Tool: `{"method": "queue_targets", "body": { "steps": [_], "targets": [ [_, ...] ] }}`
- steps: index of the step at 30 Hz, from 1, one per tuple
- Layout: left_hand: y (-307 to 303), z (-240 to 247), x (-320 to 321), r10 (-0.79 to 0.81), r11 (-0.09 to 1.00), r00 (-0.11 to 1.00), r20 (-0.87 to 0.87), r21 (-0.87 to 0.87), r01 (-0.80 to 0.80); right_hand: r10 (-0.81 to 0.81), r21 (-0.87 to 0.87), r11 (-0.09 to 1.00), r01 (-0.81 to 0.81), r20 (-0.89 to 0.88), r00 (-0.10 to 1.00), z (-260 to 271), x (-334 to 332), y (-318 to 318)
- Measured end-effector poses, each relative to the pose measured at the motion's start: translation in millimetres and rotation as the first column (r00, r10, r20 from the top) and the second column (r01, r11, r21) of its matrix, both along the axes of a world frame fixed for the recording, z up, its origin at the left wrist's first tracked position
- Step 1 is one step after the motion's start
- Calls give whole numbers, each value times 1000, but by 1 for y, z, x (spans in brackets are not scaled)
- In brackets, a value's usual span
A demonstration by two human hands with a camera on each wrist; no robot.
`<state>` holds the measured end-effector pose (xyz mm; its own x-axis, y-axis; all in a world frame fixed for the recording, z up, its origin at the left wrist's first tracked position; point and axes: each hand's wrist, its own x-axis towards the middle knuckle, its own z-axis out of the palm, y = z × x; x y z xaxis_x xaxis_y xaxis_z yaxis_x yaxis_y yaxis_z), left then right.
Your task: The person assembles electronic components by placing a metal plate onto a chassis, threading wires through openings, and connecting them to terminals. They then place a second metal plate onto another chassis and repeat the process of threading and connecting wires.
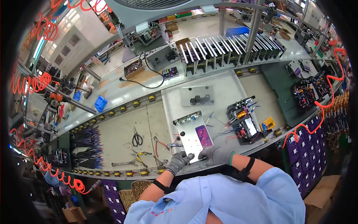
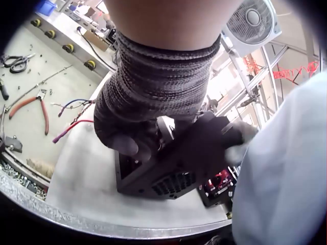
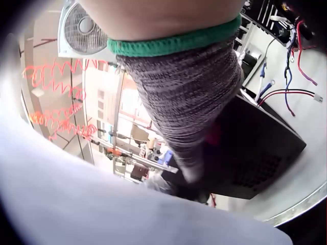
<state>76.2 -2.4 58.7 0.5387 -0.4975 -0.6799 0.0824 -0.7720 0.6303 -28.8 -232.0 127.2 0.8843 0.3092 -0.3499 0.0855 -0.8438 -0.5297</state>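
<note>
A shiny metal case [image 1: 189,143] with a purple label-like panel [image 1: 204,136] lies on the pale work board, close to my body. My left hand [image 1: 180,162], in a grey knit glove, grips its near left corner. At the near right corner my gloved right hand [image 1: 217,155] holds the same case. From the left wrist, the case's end [image 2: 158,185] looks dark, has a vent grille and stands tilted over the board. The right wrist view shows its dark vented side [image 3: 271,153]; the right fingertips are mostly hidden there. Coloured wires [image 2: 76,115] come out beside the case.
Right of the case sits an open electronic assembly [image 1: 244,121] with loose wires. A grey metal cover [image 1: 197,96] lies behind it. To the left are scissors [image 1: 137,139], red-handled pliers [image 1: 156,145] and a wrench [image 1: 125,163]. A red coiled hose [image 1: 315,128] hangs at right.
</note>
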Motion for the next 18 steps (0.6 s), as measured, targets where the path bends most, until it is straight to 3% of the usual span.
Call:
{"method": "queue_targets", "body": {
  "steps": [1,2,3,4,6,7,8,10,11,14,15,16,18],
  "targets": [
    [-4,3,1,32,999,999,-41,-14,-32,-187,302,934,191,-45,981,-4,-3,-10],
    [-6,7,3,27,1000,999,-27,-8,-27,-336,564,744,357,-145,930,-8,-7,-18],
    [-8,18,2,-56,997,995,86,53,51,-371,462,805,372,-96,924,2,-6,-28],
    [-8,24,0,-142,985,972,188,124,120,-368,471,802,367,-94,925,0,-7,-27],
    [-4,11,2,-131,987,974,187,119,110,-169,261,958,121,169,971,-3,-10,-25],
    [-3,11,4,-142,985,975,171,124,121,-58,122,992,43,115,992,9,-7,-14],
    [-3,10,6,-151,983,976,155,126,132,-59,123,991,45,117,991,12,-6,-6],
    [-6,11,9,-165,979,976,143,144,144,88,-44,996,-80,202,975,12,-9,11],
    [-6,12,10,-174,975,976,128,163,152,108,-128,987,-96,93,990,13,-5,18],
    [-3,13,5,-187,976,958,218,155,155,66,-154,987,-55,68,995,-1,1,21],
    [1,7,0,-127,990,964,232,93,108,84,-154,985,-72,67,994,2,1,21],
    [4,7,0,-98,994,989,108,61,91,98,-155,984,-90,41,994,-2,1,21],
    [14,7,-10,99,982,975,-197,-140,-128,70,-127,990,-59,90,993,-13,1,22]
  ]
}}
